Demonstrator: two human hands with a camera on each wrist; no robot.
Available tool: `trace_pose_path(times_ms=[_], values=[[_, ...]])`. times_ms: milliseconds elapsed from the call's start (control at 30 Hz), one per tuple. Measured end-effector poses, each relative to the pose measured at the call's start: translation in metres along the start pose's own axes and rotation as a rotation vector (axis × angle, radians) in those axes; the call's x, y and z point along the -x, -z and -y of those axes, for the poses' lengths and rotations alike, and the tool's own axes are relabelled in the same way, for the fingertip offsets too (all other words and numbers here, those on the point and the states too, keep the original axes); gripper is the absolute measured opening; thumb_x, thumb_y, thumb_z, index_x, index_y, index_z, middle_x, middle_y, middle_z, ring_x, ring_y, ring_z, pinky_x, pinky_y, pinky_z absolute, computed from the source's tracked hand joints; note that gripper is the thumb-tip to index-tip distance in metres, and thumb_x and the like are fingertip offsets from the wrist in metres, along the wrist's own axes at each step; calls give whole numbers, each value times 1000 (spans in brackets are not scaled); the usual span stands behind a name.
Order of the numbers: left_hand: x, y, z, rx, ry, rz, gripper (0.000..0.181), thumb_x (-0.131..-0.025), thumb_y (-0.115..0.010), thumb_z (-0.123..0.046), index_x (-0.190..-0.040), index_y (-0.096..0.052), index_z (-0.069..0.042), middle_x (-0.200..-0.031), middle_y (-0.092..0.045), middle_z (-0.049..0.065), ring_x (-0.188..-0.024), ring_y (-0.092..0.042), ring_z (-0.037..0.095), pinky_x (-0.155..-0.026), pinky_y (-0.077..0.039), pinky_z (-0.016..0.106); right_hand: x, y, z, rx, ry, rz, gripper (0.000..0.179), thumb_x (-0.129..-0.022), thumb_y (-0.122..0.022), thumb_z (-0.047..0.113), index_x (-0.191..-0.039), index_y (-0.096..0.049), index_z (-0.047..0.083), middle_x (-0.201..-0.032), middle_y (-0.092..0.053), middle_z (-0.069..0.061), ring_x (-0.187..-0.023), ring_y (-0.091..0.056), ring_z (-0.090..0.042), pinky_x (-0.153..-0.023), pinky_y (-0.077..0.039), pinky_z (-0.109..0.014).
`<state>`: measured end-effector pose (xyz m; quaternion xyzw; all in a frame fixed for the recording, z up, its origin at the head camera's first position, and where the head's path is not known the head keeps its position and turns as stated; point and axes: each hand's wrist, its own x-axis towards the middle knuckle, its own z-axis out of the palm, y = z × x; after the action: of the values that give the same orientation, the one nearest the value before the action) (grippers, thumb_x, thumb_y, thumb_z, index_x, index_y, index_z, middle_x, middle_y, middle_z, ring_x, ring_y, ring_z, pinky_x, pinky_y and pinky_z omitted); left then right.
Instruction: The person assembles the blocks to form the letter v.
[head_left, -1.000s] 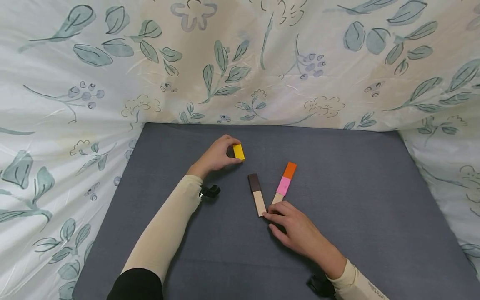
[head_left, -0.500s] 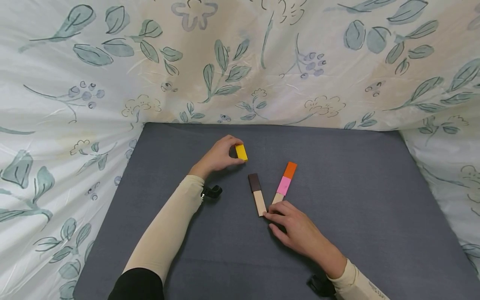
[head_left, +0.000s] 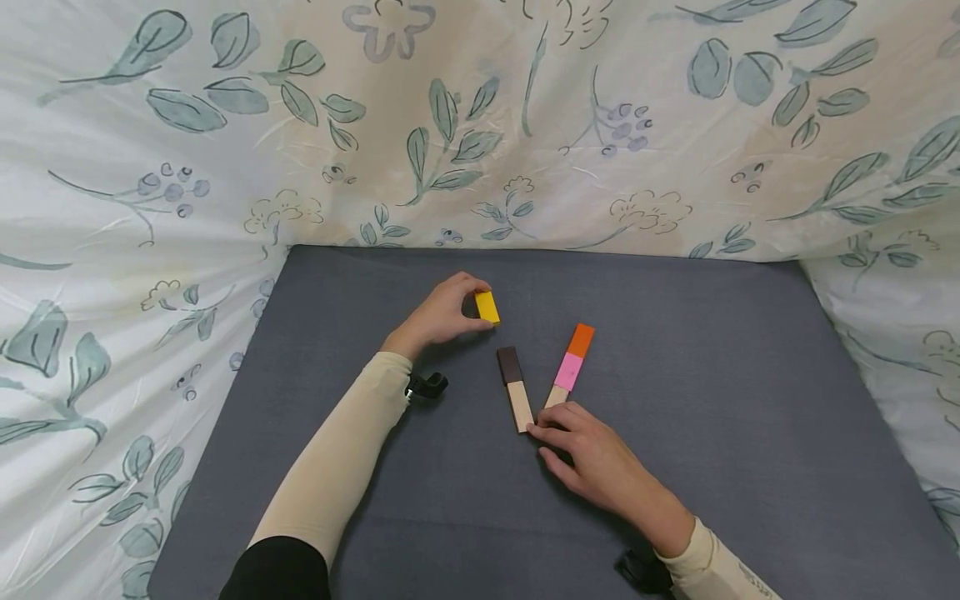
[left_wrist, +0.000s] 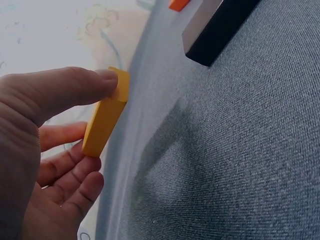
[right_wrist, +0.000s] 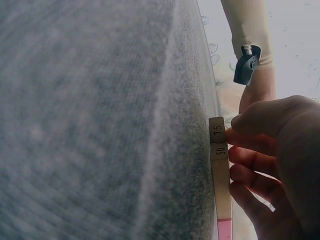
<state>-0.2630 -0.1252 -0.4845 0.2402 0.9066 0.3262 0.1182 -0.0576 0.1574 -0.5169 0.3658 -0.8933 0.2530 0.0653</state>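
My left hand (head_left: 442, 312) pinches a yellow block (head_left: 487, 307) between thumb and fingers. In the left wrist view the block is held off the cloth, its shadow falling below. My right hand (head_left: 600, 458) rests by the near ends of two block rows, fingertips touching there. The left row has a dark brown block (head_left: 509, 365) beyond a plain wood block (head_left: 519, 407). An orange block (head_left: 580, 340), a pink block (head_left: 567, 372) and another plain wood block (head_left: 556, 396), partly hidden by fingers, form the right row. Block ends marked 75 and 50 (right_wrist: 220, 150) show in the right wrist view.
Grey cloth (head_left: 712, 400) covers the table. White leaf-patterned fabric (head_left: 480, 125) hangs behind and along both sides. A black wrist camera (head_left: 427, 385) is strapped at the left sleeve, and another black device (head_left: 642, 572) sits at the right wrist.
My left hand has moved slightly to the right with the yellow block, toward the dark brown block. The right hand and the two rows have stayed put.
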Motion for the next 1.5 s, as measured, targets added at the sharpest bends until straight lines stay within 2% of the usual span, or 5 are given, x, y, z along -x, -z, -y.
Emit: trace_pose_path(times_ms=[1500], values=[[-2,-21,-3,-13,-34,43,63,-94,-89,-26,-147,-64,-4,-143,-59,11,-127,-58,27,-114,-46,42,-1,2,0,0,-25,31,32,-93,-86,13,-125,-83,10,-118,-66,2,-109,-59,-16,-88,-58,-38]])
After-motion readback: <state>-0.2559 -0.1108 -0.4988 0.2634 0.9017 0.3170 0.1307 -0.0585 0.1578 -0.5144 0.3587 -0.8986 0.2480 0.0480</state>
